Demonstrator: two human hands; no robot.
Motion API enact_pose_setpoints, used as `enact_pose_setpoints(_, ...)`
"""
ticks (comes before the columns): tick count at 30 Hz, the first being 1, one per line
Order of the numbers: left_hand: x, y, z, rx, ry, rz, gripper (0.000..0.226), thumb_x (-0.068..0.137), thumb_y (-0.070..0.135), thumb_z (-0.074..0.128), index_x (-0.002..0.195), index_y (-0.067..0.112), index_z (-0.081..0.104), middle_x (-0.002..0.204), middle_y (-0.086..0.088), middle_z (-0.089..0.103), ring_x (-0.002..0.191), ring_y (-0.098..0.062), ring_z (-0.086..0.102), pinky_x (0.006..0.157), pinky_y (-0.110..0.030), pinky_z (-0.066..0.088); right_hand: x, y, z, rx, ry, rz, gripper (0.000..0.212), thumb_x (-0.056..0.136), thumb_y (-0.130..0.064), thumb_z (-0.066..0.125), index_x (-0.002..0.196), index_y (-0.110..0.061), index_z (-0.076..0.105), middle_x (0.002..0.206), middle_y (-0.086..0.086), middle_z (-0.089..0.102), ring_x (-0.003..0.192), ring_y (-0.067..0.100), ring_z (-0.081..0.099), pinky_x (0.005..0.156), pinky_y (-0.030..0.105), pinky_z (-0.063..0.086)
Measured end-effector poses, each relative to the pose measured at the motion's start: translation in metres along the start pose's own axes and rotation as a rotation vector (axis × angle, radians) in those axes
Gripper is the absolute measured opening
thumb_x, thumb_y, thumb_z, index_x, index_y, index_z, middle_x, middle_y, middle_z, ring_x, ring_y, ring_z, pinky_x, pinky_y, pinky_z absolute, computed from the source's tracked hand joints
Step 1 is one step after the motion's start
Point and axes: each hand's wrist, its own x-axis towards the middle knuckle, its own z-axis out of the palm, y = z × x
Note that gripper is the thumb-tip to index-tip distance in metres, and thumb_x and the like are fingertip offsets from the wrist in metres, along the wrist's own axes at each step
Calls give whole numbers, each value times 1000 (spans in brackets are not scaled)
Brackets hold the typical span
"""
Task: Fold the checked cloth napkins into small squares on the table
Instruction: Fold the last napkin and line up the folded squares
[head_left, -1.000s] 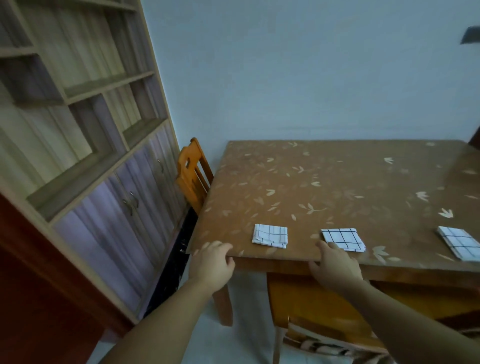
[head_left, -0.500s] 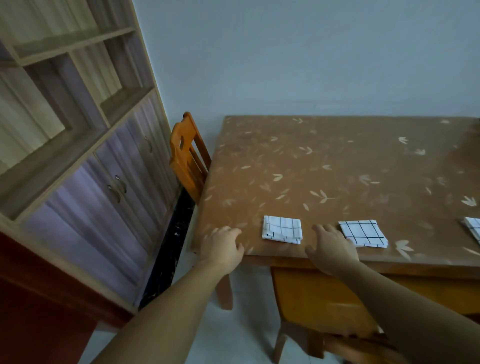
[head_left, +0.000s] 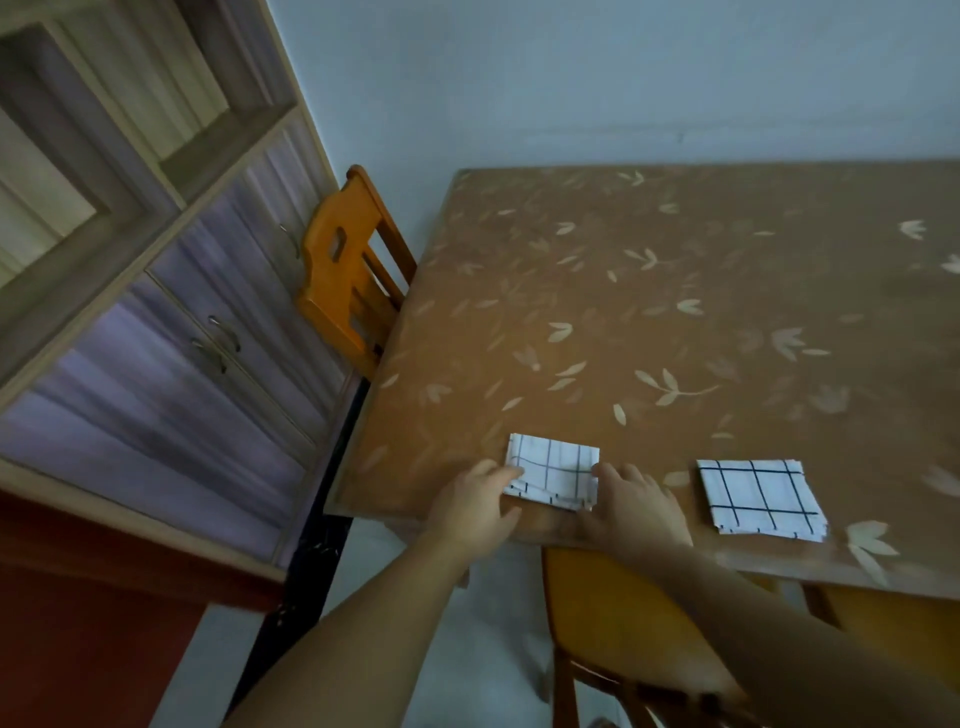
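Two folded white napkins with dark check lines lie near the front edge of the brown leaf-patterned table (head_left: 649, 291). The left napkin (head_left: 553, 475) sits between my hands. My left hand (head_left: 475, 506) touches its left edge with the fingertips, and my right hand (head_left: 636, 506) touches its right edge. Whether the fingers pinch the cloth or only rest against it is unclear. The right napkin (head_left: 758, 499) lies flat, apart from both hands.
An orange wooden chair (head_left: 348, 275) stands at the table's left side, next to a cabinet with shelves and doors (head_left: 171, 332). Another chair seat (head_left: 623, 623) sits under the table's front edge, below my right arm. A pale wall stands behind the table.
Both hands moved inward from the table's front edge to the two sides of the left napkin. The view shifted closer and left, and a third napkin at far right left the view.
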Motion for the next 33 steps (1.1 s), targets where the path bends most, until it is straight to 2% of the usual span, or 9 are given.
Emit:
enact_pose_setpoints(4, 12, -5, 18, -91, 26, -83, 48, 87, 31, 65, 133, 24, 53, 126, 0, 52, 114, -20, 52, 92, -29, 44, -4, 4, 12, 43, 1, -37, 34, 89, -40, 51, 121, -29, 47, 107, -3, 54, 100, 20, 53, 84, 35, 46)
enact_pose_setpoints(11, 17, -19, 29, -147, 120, -100, 25, 86, 23, 68, 112, 21, 67, 110, 3, 61, 100, -15, 59, 83, -25, 48, 3, -4, 22, 134, 56, 14, 20, 92, -25, 51, 111, -24, 56, 97, -3, 53, 87, 18, 54, 68, 30, 49)
enact_pose_setpoints(15, 14, -27, 27, -171, 148, -115, 19, 87, 18, 66, 105, 20, 69, 104, 1, 64, 95, -15, 60, 80, -29, 51, 9, -17, 27, 177, 57, 14, 20, 90, -20, 56, 110, -22, 59, 105, -2, 56, 89, 17, 56, 69, 25, 49)
enact_pose_setpoints(22, 12, -43, 16, -145, 186, -159, 15, 89, 15, 63, 102, 17, 70, 101, 0, 66, 92, -15, 61, 77, -29, 52, 15, -35, 32, 215, 39, -1, 21, 92, -18, 54, 112, -20, 60, 106, 0, 56, 87, 18, 56, 68, 25, 48)
enact_pose_setpoints(27, 9, -49, 9, -106, 200, -188, 14, 91, 16, 60, 102, 17, 69, 104, 0, 64, 92, -16, 61, 76, -29, 51, 19, -45, 36, 220, 48, -17, 20, 91, -18, 53, 109, -19, 61, 107, -1, 58, 88, 19, 56, 65, 26, 47)
enact_pose_setpoints(33, -2, -60, -1, -85, 177, -203, 19, 89, 18, 60, 106, 20, 66, 108, 1, 61, 95, -17, 59, 72, -26, 45, 16, -66, 44, 204, 53, -28, 26, 90, -23, 52, 115, -22, 58, 109, -2, 57, 92, 19, 58, 72, 33, 53)
